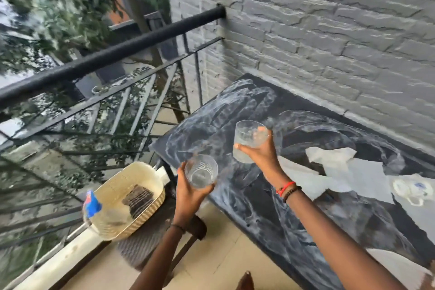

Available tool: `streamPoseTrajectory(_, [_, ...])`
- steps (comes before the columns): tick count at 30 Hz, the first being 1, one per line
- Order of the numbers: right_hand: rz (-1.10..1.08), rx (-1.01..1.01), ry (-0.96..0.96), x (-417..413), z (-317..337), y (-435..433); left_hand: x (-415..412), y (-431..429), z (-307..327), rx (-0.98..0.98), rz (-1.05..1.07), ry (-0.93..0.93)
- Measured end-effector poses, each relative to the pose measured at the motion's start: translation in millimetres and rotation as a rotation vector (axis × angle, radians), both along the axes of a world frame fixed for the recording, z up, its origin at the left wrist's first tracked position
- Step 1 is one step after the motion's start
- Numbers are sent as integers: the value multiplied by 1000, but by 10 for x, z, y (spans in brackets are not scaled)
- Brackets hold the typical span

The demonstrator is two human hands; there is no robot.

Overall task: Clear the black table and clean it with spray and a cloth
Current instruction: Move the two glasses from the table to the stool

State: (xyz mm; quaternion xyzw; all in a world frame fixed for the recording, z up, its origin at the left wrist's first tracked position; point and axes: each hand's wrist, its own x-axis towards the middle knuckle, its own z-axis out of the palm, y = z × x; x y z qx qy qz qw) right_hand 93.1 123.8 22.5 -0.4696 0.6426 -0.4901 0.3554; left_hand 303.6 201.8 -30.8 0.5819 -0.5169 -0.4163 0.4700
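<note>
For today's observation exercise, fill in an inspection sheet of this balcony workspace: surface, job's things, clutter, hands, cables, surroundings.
Surface: black table smeared with white streaks.
Job's things: white cloth on the table; blue-topped bottle at the basket rim, blurred.
Clutter: white papers and a small white item on the table.
Hands: left hand holds one glass; right hand holds another glass.
Cables: nothing seen.
Surroundings: grey brick wall, black railing, trees beyond.

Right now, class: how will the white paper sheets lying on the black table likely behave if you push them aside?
The white paper sheets look thin and crumpled, so probably floppy and very light. On this open balcony, wind might lift them. The black table looks smeared, so they could cling or tear.
</note>
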Motion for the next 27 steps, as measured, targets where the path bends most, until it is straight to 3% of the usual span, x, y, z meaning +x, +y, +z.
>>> streamPoseTrajectory(7, [313, -8, -85, 1033, -127, 501, 707, 918, -296, -7, 210, -13])
streamPoseTrajectory(14, [538, 98, -78, 1796, -772, 796, 1367, 1485, -904, 83, 499, 3])
streamPoseTrajectory(27, [673, 217, 101, 2639, -2732, 998, 2266, 1580, -2716, 242, 485, -38])
